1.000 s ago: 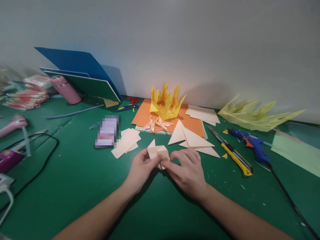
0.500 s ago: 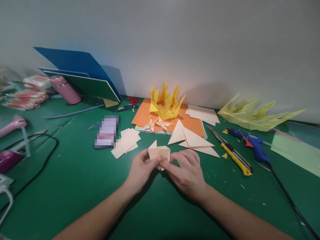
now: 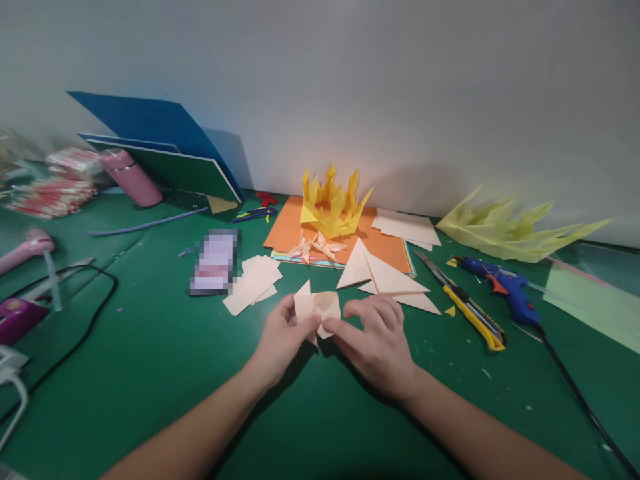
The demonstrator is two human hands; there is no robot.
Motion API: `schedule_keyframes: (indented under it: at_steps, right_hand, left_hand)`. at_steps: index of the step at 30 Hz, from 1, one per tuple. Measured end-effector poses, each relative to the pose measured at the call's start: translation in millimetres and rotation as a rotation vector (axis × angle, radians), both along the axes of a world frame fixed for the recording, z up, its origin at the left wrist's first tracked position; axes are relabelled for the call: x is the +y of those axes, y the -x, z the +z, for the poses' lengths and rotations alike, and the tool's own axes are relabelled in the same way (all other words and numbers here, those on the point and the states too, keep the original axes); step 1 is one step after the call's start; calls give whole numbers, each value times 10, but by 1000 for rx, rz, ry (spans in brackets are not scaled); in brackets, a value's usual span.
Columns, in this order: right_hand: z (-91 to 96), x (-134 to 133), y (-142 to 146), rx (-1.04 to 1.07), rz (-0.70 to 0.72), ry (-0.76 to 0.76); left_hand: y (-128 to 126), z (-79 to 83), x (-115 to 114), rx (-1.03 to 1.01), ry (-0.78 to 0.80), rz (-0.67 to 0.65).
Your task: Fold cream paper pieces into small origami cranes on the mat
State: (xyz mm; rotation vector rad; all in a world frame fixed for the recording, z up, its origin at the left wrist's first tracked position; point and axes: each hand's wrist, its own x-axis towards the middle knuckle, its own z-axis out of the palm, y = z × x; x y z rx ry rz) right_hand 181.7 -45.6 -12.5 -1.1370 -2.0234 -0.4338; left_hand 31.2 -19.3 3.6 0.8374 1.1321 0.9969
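Observation:
Both of my hands hold a small folded piece of peach paper (image 3: 318,308) just above the green mat (image 3: 150,360). My left hand (image 3: 281,340) pinches its left side, fingers curled. My right hand (image 3: 379,343) pinches its right side with thumb and forefinger, the other fingers bent. Just beyond lie folded peach paper triangles (image 3: 385,277) and a pile of flat peach sheets (image 3: 253,283).
Behind stand a yellow folded paper crown (image 3: 333,203) on orange sheets (image 3: 290,230), and pale yellow spiky paper (image 3: 510,227) at right. A yellow utility knife (image 3: 467,307) and blue glue gun (image 3: 505,287) with black cord lie right. Blue boards (image 3: 160,140), a pink bottle (image 3: 131,179) and cables are left.
The peach paper has turned slightly and opened a little between my fingers. Both hands stay in nearly the same place.

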Motion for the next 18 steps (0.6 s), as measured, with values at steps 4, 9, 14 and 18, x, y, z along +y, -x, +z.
schedule_keyframes:
  at_steps: [4,9,14,18]
  right_hand:
    - [5,-1,5,2,5,25]
    - [-4,0,-13,5,0,43]
    - [-56,10,-34,161,107,178]
    - [-116,65,-67,561,229,448]
  left_hand:
    - [-11,-9,3,1,-13,-19]
    - [0,-47,-7,14,-34,-32]
    - [-4,-37,2,10,-41,23]
    - [-7,-21,14,-13,-34,49]
